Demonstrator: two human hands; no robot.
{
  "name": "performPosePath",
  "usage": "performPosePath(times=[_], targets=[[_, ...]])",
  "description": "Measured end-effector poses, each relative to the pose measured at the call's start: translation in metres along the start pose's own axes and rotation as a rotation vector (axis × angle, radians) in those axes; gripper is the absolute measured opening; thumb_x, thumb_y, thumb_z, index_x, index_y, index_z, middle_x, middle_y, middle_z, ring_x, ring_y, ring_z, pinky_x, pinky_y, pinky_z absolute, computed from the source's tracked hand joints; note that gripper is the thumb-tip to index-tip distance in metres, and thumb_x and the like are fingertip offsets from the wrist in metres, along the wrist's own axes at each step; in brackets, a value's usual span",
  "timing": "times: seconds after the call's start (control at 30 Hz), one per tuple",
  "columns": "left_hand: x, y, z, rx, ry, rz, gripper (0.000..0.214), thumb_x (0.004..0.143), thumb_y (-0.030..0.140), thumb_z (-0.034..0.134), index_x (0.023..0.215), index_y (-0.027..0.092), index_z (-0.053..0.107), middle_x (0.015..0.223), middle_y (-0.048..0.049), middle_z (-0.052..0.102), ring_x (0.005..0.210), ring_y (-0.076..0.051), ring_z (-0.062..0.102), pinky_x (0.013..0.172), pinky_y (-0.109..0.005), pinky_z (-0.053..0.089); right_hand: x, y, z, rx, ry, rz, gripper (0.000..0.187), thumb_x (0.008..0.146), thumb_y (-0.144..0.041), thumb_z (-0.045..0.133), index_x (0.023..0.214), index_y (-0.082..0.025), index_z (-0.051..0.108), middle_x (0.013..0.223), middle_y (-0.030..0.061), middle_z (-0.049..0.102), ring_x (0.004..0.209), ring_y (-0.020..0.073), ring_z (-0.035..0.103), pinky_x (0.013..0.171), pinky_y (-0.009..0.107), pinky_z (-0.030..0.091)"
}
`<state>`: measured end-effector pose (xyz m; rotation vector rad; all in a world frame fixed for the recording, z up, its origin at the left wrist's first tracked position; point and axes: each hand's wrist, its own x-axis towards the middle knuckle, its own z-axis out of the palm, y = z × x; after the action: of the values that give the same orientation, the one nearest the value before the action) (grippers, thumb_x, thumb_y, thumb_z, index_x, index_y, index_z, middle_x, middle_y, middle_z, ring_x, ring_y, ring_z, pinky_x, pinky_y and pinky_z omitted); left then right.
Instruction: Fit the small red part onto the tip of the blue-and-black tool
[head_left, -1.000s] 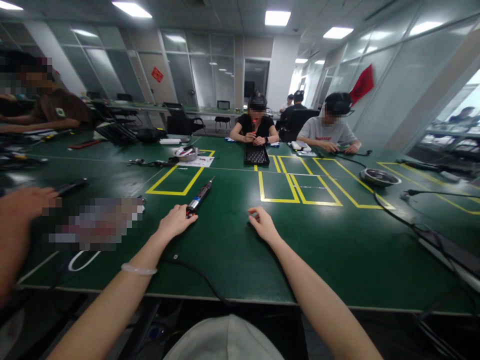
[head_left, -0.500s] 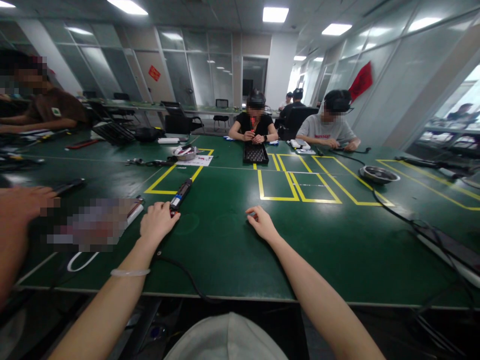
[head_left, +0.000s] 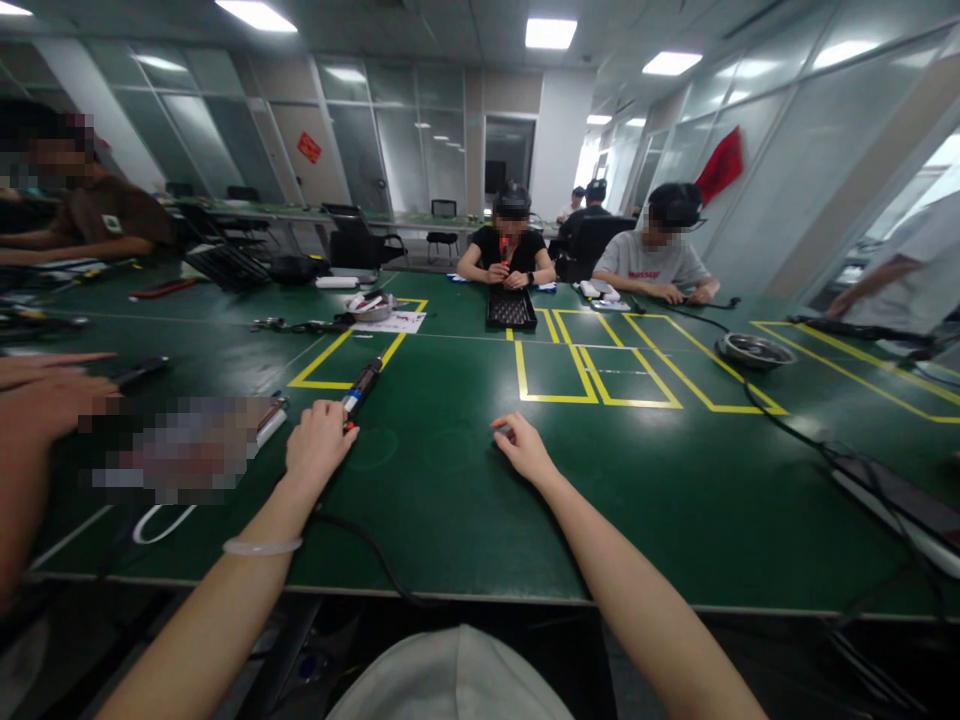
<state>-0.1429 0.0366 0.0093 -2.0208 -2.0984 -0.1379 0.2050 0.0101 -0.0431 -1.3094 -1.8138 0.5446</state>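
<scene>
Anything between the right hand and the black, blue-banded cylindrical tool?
Nothing visible, just green tabletop between the right hand and the black, blue-banded cylindrical tool, though the left hand covers its near end.

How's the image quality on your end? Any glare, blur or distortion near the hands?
Head view: pale sheen on the green table, likely from the ceiling lights; left hand, right hand and tool readable. Head view, left: mosaic blocks cover a flat item. Head view, edges: wide-angle stretch, with the person at far right soft.
</scene>
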Motion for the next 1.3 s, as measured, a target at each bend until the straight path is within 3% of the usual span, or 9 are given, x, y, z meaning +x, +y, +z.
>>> performPosePath(times=[0.27,0.47,0.63,0.7,0.8,0.93,1.07,1.17,1.3], targets=[[0.002,-0.003,0.002,-0.014,-0.003,0.009,0.034,0.086,0.041,0.047,0.106,0.016,0.057,0.117,-0.0162,0.052,0.102,-0.031,0.054,0.077,-0.039,0.048,0.001,0.002,0.001,0.01,-0.012,-0.009,0.016,0.086,-0.021,0.053,0.099,-0.02,0.063,0.096,0.0025,0.058,0.071,0.012,0.056,0.073,0.027,0.046],[-0.002,0.001,0.001,-0.02,0.005,-0.041,0.041,0.09,0.042,0.035,0.108,0.013,0.058,0.11,-0.0181,0.058,0.096,-0.033,0.056,0.072,-0.041,0.047,0.001,0.002,0.001,-0.016,-0.023,-0.016,0.015,0.086,-0.021,0.053,0.098,-0.02,0.063,0.094,0.0023,0.057,0.072,0.0122,0.056,0.074,0.027,0.046],[-0.004,0.008,-0.008,-0.053,0.165,-0.015,0.041,0.093,0.04,0.032,0.109,0.013,0.058,0.111,-0.0186,0.061,0.105,-0.033,0.055,0.082,-0.041,0.045,0.002,0.003,0.003,-0.009,-0.026,-0.012,0.016,0.086,-0.022,0.054,0.098,-0.02,0.063,0.094,0.0025,0.058,0.072,0.0124,0.056,0.075,0.028,0.046],[-0.005,0.02,-0.013,-0.095,0.206,0.005,0.043,0.094,0.043,0.031,0.111,0.015,0.057,0.106,-0.0161,0.064,0.101,-0.031,0.058,0.081,-0.038,0.044,0.002,0.004,0.003,0.011,-0.028,-0.009,0.017,0.086,-0.022,0.054,0.099,-0.02,0.063,0.095,0.0029,0.059,0.073,0.0128,0.056,0.075,0.028,0.046],[-0.007,0.052,-0.017,-0.22,0.079,0.091,0.043,0.096,0.048,0.03,0.11,0.02,0.058,0.092,-0.009,0.068,0.086,-0.026,0.064,0.073,-0.032,0.044,0.002,0.003,0.004,0.061,-0.032,-0.006,0.018,0.085,-0.024,0.054,0.1,-0.02,0.064,0.097,0.0033,0.062,0.073,0.0131,0.056,0.074,0.028,0.046],[-0.011,0.113,-0.014,-0.448,-0.118,0.415,0.036,0.095,0.047,0.036,0.105,0.025,0.062,0.103,-0.0032,0.069,0.094,-0.021,0.064,0.071,-0.027,0.043,0.002,0.002,0.004,0.201,-0.057,0.044,0.02,0.088,-0.03,0.052,0.101,-0.02,0.063,0.09,0.0021,0.066,0.07,0.0139,0.059,0.07,0.028,0.047],[-0.016,0.162,-0.008,-0.548,-0.141,0.654,0.034,0.095,0.043,0.039,0.105,0.025,0.066,0.103,-0.0025,0.07,0.094,-0.018,0.063,0.074,-0.025,0.043,0.003,0.003,0.004,0.3,-0.053,0.066,0.021,0.091,-0.035,0.048,0.095,-0.019,0.061,0.079,0.0006,0.066,0.073,0.0148,0.062,0.071,0.027,0.047],[-0.018,0.174,-0.003,-0.522,-0.138,0.682,0.036,0.095,0.046,0.042,0.099,0.023,0.07,0.092,-0.0035,0.071,0.084,-0.018,0.064,0.068,-0.025,0.041,0.002,0.001,0.003,0.277,-0.055,0.086,0.018,0.089,-0.035,0.052,0.089,-0.019,0.06,0.073,-0.0007,0.064,0.068,0.014,0.06,0.067,0.026,0.046],[-0.021,0.167,0.005,-0.511,-0.106,0.687,0.037,0.095,0.046,0.042,0.098,0.023,0.07,0.089,-0.0039,0.071,0.083,-0.017,0.064,0.068,-0.024,0.041,0.002,-0.004,0.001,0.245,-0.12,0.084,0.015,0.084,-0.033,0.059,0.087,-0.018,0.061,0.067,-0.0023,0.061,0.061,0.0126,0.056,0.06,0.025,0.042]])
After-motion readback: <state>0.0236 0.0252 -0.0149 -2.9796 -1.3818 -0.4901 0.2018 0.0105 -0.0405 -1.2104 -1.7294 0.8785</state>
